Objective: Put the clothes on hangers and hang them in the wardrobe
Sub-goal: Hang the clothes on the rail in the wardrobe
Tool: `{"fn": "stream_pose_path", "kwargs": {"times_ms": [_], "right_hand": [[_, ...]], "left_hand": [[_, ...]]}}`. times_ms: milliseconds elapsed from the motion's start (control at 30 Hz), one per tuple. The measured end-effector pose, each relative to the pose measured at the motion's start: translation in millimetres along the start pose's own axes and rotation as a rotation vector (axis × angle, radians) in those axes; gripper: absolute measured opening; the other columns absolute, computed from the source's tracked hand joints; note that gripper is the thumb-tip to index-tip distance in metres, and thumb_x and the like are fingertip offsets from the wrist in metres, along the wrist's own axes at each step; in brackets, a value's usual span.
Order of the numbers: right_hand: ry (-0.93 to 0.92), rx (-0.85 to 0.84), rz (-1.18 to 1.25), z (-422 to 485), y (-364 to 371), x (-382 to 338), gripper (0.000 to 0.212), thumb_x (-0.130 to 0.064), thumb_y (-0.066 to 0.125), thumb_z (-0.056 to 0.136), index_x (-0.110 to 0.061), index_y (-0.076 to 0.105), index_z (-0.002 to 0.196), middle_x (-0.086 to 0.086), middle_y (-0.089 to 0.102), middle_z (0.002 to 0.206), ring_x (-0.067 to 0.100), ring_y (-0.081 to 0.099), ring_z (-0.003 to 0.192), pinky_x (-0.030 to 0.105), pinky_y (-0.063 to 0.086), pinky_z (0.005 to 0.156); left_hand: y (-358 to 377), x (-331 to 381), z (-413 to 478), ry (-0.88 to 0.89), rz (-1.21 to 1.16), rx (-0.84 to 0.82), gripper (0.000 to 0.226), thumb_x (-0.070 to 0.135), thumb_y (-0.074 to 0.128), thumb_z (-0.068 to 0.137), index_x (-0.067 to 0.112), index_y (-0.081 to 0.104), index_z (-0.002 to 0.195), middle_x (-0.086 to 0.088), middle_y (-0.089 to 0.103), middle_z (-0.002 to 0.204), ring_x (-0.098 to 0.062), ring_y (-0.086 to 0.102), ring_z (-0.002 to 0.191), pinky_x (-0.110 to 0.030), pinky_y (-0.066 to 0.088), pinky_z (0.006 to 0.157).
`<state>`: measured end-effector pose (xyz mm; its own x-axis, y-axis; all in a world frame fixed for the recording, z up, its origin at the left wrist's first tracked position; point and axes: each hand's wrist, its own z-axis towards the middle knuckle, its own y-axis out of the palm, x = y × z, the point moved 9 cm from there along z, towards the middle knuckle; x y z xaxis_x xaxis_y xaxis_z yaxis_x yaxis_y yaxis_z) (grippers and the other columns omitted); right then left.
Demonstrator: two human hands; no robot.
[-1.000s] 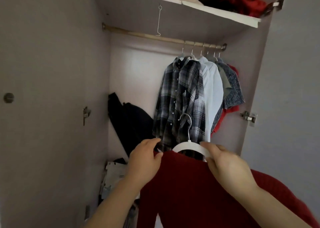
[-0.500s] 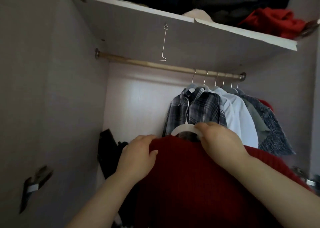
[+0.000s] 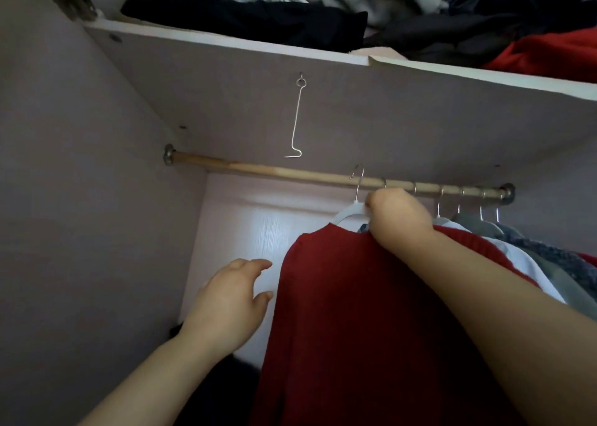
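A dark red sweater (image 3: pixel 349 312) hangs on a white hanger (image 3: pixel 348 214) whose metal hook reaches the wooden wardrobe rail (image 3: pixel 258 169); whether the hook rests on the rail I cannot tell. My right hand (image 3: pixel 399 220) grips the hanger's right shoulder at the sweater's neck. My left hand (image 3: pixel 231 303) floats free left of the sweater with relaxed fingers, touching nothing. Several other shirts (image 3: pixel 523 257) hang on the rail to the right, partly hidden by my right arm.
The shelf (image 3: pixel 226 70) above the rail carries heaps of dark, grey and red clothes. A wire hook (image 3: pixel 296 118) dangles under the shelf. The wardrobe's left wall (image 3: pixel 80 215) is close. The rail's left half is bare. Dark clothing lies low inside.
My right hand has lifted the hanger and red sweater up to the rail. My left hand has let go of the sweater and dropped to the left. The view has tilted upward.
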<state>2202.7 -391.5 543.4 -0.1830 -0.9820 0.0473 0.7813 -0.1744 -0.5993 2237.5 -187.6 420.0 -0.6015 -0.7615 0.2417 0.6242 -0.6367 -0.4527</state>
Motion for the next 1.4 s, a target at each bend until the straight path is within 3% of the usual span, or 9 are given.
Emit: {"fn": "stream_pose_path", "kwargs": {"times_ms": [133,300,600,733,800,867,1000,1067,1400], "right_hand": [[0.073,0.031,0.083,40.4,16.1,9.2,0.029,0.008,0.046,0.084,-0.005,0.06,0.106,0.014,0.057,0.112,0.031,0.059,0.102,0.031,0.043,0.073],[0.113,0.047,0.142,76.9,46.4,18.8,0.036,0.007,0.043,0.086,-0.001,0.053,0.12,0.018,0.056,0.12,0.033,0.059,0.107,0.037,0.049,0.082],[0.11,0.024,0.087,84.3,78.1,21.1,0.028,0.009,0.048,0.082,-0.007,0.062,0.1,0.01,0.063,0.106,0.029,0.061,0.098,0.031,0.041,0.067],[0.056,0.009,-0.001,68.6,82.3,11.8,0.025,0.01,0.05,0.078,-0.01,0.061,0.09,0.009,0.062,0.101,0.028,0.057,0.082,0.029,0.041,0.065],[0.054,-0.003,-0.027,62.6,78.8,10.3,0.025,0.007,0.05,0.08,-0.009,0.062,0.095,0.008,0.061,0.097,0.027,0.057,0.084,0.029,0.04,0.065],[0.056,0.0,-0.049,52.4,75.3,9.2,0.028,0.002,0.048,0.082,-0.009,0.061,0.104,0.007,0.059,0.095,0.028,0.057,0.091,0.03,0.039,0.07],[-0.076,0.057,-0.15,15.3,76.5,-11.5,0.038,-0.012,0.046,0.085,-0.014,0.051,0.123,0.009,0.048,0.124,0.029,0.042,0.118,0.039,0.031,0.1],[-0.159,0.059,-0.137,-11.6,80.2,-27.9,0.04,-0.015,0.046,0.085,-0.017,0.05,0.125,0.008,0.047,0.127,0.028,0.043,0.118,0.038,0.03,0.1],[-0.316,-0.415,0.163,-217.2,158.2,-100.2,0.051,-0.023,0.051,0.089,-0.022,0.036,0.138,0.005,0.043,0.133,0.024,0.043,0.118,0.035,0.037,0.096]], "left_hand": [[19.2,-6.0,13.1,0.013,0.012,0.024,0.047,0.032,0.053,0.091,0.034,0.038,0.136,0.012,0.048,0.131,-0.006,0.047,0.117,-0.019,0.037,0.095],[42.0,-10.1,22.6,0.037,0.059,0.011,0.048,0.037,0.049,0.092,0.037,0.033,0.137,0.016,0.044,0.134,-0.004,0.045,0.119,-0.02,0.039,0.097],[59.4,-16.0,33.0,0.04,0.088,0.016,0.048,0.038,0.048,0.093,0.038,0.032,0.138,0.016,0.042,0.136,-0.004,0.044,0.121,-0.019,0.037,0.098],[69.7,-11.1,24.0,0.031,0.091,-0.029,0.048,0.038,0.047,0.093,0.038,0.031,0.138,0.017,0.041,0.137,-0.003,0.043,0.121,-0.018,0.035,0.099],[69.3,-9.2,20.2,0.026,0.086,-0.038,0.048,0.038,0.047,0.093,0.038,0.031,0.138,0.017,0.041,0.136,-0.004,0.043,0.122,-0.018,0.035,0.099],[66.1,-8.4,16.0,0.008,0.068,-0.049,0.048,0.037,0.048,0.093,0.036,0.032,0.138,0.015,0.043,0.136,-0.006,0.043,0.121,-0.021,0.036,0.099],[56.8,-7.7,0.6,-0.026,0.049,-0.092,0.048,0.033,0.049,0.093,0.033,0.034,0.138,0.009,0.044,0.136,-0.01,0.045,0.121,-0.024,0.037,0.1],[52.5,-11.4,-12.8,-0.051,0.054,-0.129,0.049,0.031,0.05,0.093,0.031,0.034,0.139,0.006,0.044,0.136,-0.013,0.045,0.121,-0.026,0.036,0.1],[36.2,-62.8,-160.2,-0.231,0.14,-0.37,0.054,0.031,0.051,0.092,0.022,0.032,0.141,-0.004,0.043,0.137,-0.024,0.045,0.12,-0.035,0.04,0.097]]}}
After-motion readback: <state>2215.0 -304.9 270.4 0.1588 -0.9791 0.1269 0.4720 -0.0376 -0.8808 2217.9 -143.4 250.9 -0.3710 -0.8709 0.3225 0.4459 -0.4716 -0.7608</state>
